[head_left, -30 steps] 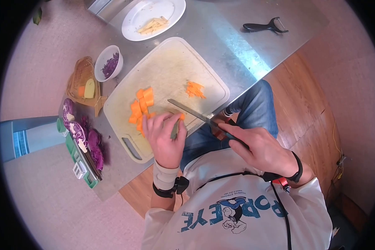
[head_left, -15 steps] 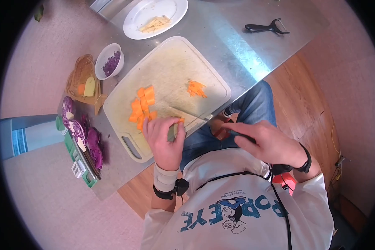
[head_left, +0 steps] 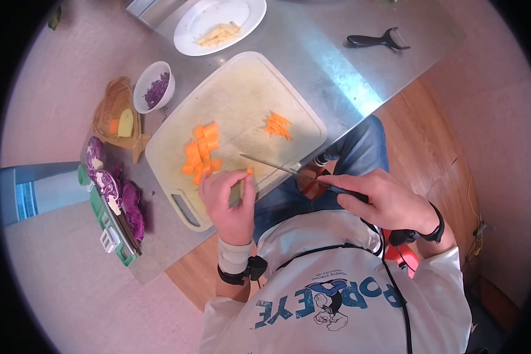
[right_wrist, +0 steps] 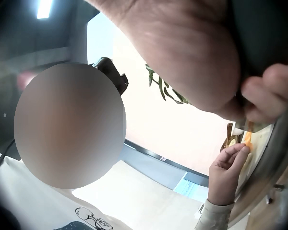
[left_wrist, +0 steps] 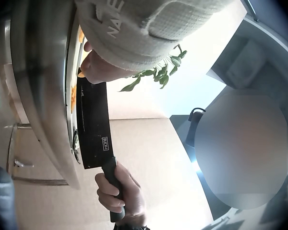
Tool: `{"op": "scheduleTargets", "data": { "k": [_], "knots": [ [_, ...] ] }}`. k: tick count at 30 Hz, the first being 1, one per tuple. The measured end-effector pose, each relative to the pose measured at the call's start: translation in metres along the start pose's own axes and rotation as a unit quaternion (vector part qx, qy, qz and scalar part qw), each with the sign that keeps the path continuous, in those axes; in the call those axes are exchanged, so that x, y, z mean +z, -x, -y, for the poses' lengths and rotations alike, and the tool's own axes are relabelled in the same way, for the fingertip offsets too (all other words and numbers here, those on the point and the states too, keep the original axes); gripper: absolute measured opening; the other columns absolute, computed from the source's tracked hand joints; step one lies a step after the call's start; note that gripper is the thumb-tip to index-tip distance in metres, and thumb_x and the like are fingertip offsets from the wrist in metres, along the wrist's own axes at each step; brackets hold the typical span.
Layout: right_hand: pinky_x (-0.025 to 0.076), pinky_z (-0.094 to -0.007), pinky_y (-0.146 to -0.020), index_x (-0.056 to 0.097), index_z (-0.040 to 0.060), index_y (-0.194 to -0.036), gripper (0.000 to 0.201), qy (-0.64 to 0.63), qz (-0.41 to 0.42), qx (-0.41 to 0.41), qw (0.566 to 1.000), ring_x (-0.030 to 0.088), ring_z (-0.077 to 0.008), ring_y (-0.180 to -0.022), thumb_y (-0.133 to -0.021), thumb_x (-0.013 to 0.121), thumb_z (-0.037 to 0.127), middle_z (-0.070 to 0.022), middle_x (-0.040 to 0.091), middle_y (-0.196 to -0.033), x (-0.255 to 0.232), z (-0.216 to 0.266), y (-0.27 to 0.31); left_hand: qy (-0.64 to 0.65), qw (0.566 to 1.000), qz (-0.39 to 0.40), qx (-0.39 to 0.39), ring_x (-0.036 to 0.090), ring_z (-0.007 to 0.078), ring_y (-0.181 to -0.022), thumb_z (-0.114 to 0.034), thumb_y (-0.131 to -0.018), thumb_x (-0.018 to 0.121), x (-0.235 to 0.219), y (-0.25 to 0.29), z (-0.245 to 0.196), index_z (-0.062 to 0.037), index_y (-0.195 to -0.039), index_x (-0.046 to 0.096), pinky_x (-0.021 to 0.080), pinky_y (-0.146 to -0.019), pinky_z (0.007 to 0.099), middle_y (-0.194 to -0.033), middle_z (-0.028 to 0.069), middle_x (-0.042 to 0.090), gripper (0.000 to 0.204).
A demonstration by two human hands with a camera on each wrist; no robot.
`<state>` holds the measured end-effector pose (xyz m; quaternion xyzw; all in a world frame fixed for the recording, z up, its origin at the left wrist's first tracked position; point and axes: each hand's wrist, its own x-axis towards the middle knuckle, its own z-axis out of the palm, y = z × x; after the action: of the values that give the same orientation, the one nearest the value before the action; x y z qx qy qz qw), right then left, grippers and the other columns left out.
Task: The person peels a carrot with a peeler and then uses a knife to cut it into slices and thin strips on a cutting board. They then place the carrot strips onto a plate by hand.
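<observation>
At the near edge of the cutting board [head_left: 236,88], my left hand [head_left: 227,203] pinches a small carrot piece [head_left: 250,171] between thumb and fingers. My right hand [head_left: 383,197] grips the dark handle of a kitchen knife [left_wrist: 95,124], whose broad blade reaches over the board close to the left fingertips. In the head view the blade shows as a thin line. Thick carrot pieces [head_left: 202,147] lie in a heap beyond the left hand. Farther right on the board is a little pile of carrot strips [head_left: 277,125].
Behind the board stand a white plate [head_left: 186,32] of pale strips and a bowl [head_left: 166,97] of shredded purple cabbage. A wicker basket [head_left: 103,121], cut purple cabbage [head_left: 134,209] and a green-and-white slicer [head_left: 109,230] are at the left. A peeler [head_left: 371,40] lies back right.
My right hand has shifted right and slightly toward the body with the knife, whose blade tip has come nearer the near edge. The left hand has edged a little left and down, still pinching the carrot piece.
</observation>
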<state>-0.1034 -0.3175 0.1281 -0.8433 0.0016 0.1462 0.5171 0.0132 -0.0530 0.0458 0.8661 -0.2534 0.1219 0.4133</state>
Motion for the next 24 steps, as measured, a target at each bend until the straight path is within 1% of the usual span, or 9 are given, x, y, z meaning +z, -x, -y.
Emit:
{"op": "scheduleTargets", "data": {
  "k": [1, 3, 6, 8, 11, 14, 17, 19, 24],
  "knots": [
    [0.05, -0.0454, -0.065, 0.066, 0.0014, -0.139, 0.04, 0.0, 0.0, 0.001, 1.0, 0.067, -0.0397, -0.068, -0.1, 0.063, 0.008, -0.025, 0.067, -0.078, 0.0, -0.003, 0.0, 0.001, 1.0, -0.003, -0.005, 0.065, 0.0248, -0.094, -0.004, -0.086, 0.081, -0.002, 0.0, 0.0, -0.0104, -0.097, 0.072, 0.037, -0.115, 0.0513, -0.093, 0.0026, 0.07, 0.015],
    [0.048, -0.0383, -0.061, 0.065, 0.0036, -0.143, 0.041, -0.004, 0.008, -0.033, 0.999, 0.063, -0.0298, -0.061, -0.102, 0.062, 0.009, -0.0207, 0.065, -0.074, 0.0, -0.014, -0.004, -0.002, 1.0, 0.0, -0.003, 0.065, 0.0249, -0.094, -0.004, -0.086, 0.08, -0.003, 0.0, -0.002, -0.0105, -0.097, 0.072, 0.037, -0.116, 0.0511, -0.093, 0.0027, 0.07, 0.016],
    [0.044, -0.0376, -0.058, 0.066, 0.0034, -0.143, 0.04, -0.023, -0.045, -0.047, 0.998, 0.057, -0.0262, -0.056, -0.103, 0.061, 0.011, -0.0183, 0.06, -0.069, -0.006, -0.02, -0.011, -0.004, 1.0, 0.006, 0.0, 0.065, 0.0248, -0.094, -0.004, -0.086, 0.081, -0.002, 0.0, -0.003, -0.0108, -0.098, 0.073, 0.037, -0.115, 0.0507, -0.093, 0.0027, 0.071, 0.016],
    [0.042, -0.0374, -0.057, 0.065, 0.0032, -0.143, 0.04, -0.018, -0.053, -0.026, 0.998, 0.052, -0.0245, -0.053, -0.105, 0.06, 0.012, -0.0172, 0.056, -0.065, -0.011, -0.015, -0.012, -0.004, 1.0, 0.008, 0.001, 0.064, 0.0246, -0.094, -0.004, -0.086, 0.081, 0.001, 0.001, -0.004, -0.0109, -0.098, 0.073, 0.037, -0.115, 0.0504, -0.094, 0.0026, 0.071, 0.016],
    [0.042, -0.038, -0.057, 0.065, 0.003, -0.143, 0.039, -0.011, -0.056, -0.006, 0.998, 0.05, -0.0252, -0.053, -0.105, 0.06, 0.012, -0.0176, 0.055, -0.064, -0.012, -0.013, -0.011, 0.008, 1.0, 0.012, 0.005, 0.064, 0.0246, -0.093, -0.005, -0.086, 0.081, 0.011, -0.002, -0.009, -0.0113, -0.098, 0.073, 0.038, -0.114, 0.0502, -0.094, 0.0023, 0.072, 0.016],
    [0.043, -0.0378, -0.058, 0.065, 0.0029, -0.143, 0.04, -0.003, -0.054, -0.029, 0.998, 0.052, -0.0261, -0.053, -0.104, 0.061, 0.012, -0.0178, 0.058, -0.067, -0.006, -0.011, -0.008, 0.001, 0.999, 0.017, 0.03, 0.063, 0.0247, -0.094, -0.005, -0.085, 0.082, 0.019, -0.007, -0.009, -0.0115, -0.099, 0.073, 0.039, -0.113, 0.0502, -0.095, 0.0017, 0.072, 0.017],
    [0.047, -0.0395, -0.06, 0.065, 0.0032, -0.143, 0.041, -0.003, -0.071, -0.035, 0.997, 0.059, -0.0306, -0.056, -0.103, 0.063, 0.01, -0.02, 0.064, -0.073, 0.003, -0.01, -0.004, -0.054, 0.997, 0.023, 0.051, 0.063, 0.0247, -0.098, -0.007, -0.085, 0.083, 0.023, -0.006, -0.005, -0.0121, -0.099, 0.073, 0.038, -0.114, 0.0514, -0.099, 0.0011, 0.072, 0.018],
    [0.057, -0.0436, -0.072, 0.064, 0.001, -0.14, 0.041, 0.029, -0.089, -0.032, 0.995, 0.073, -0.0392, -0.079, -0.099, 0.065, 0.007, -0.0195, 0.076, -0.089, 0.008, -0.008, -0.001, -0.064, 0.996, 0.001, 0.06, 0.063, 0.0246, -0.103, -0.008, -0.084, 0.084, 0.022, -0.005, -0.006, -0.0128, -0.1, 0.073, 0.037, -0.115, 0.0531, -0.103, 0.0008, 0.072, 0.02],
    [0.055, -0.0466, -0.069, 0.064, 0.0002, -0.139, 0.042, 0.043, -0.065, 0.0, 0.997, 0.071, -0.0411, -0.075, -0.098, 0.066, 0.008, -0.0222, 0.072, -0.083, 0.011, 0.005, 0.006, -0.081, 0.992, 0.03, 0.093, 0.063, 0.0256, -0.107, -0.009, -0.083, 0.083, 0.018, -0.003, -0.006, -0.0118, -0.1, 0.075, 0.036, -0.116, 0.0548, -0.107, 0.0008, 0.072, 0.019]
  ]
}}
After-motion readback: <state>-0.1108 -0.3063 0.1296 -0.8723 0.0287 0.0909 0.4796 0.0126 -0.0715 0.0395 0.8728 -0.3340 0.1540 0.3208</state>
